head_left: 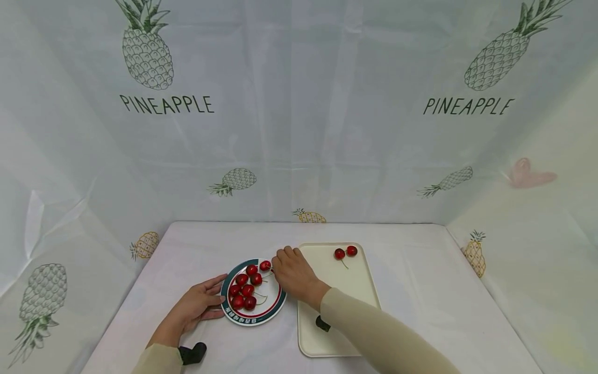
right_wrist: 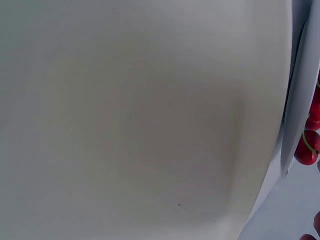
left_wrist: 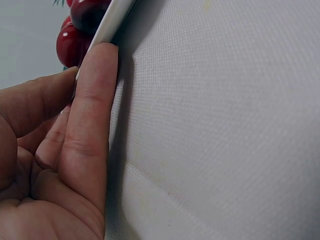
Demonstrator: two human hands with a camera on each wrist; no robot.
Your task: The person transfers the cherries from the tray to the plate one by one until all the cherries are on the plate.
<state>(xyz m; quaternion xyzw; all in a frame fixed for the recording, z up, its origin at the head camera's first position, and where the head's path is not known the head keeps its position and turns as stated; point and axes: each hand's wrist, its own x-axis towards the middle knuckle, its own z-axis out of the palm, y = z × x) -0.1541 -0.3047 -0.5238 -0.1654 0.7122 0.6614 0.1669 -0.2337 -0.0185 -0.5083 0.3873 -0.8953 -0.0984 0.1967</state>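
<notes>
A white plate (head_left: 275, 306) with a dark teal rim carries several red cherries (head_left: 247, 290), some with green stems. At its left edge, my left hand (head_left: 200, 305) holds the rim; in the left wrist view the thumb (left_wrist: 45, 95) and a finger (left_wrist: 92, 100) meet the plate's edge (left_wrist: 112, 22). Over the plate's right side, my right hand (head_left: 296, 275) has curled fingers at a cherry (head_left: 265, 265) and seems to pinch its stem; the fingertips are partly hidden. In the right wrist view, only slivers of fingers (right_wrist: 317, 225) show beside the plate (right_wrist: 300, 100).
Right of the plate lies a cream rectangular tray (head_left: 343, 291), partly under my right forearm. Two cherries (head_left: 345, 252) with a stem lie at its far end. A white cloth (head_left: 420, 291) covers the table, and a pineapple-print curtain (head_left: 317, 130) hangs behind.
</notes>
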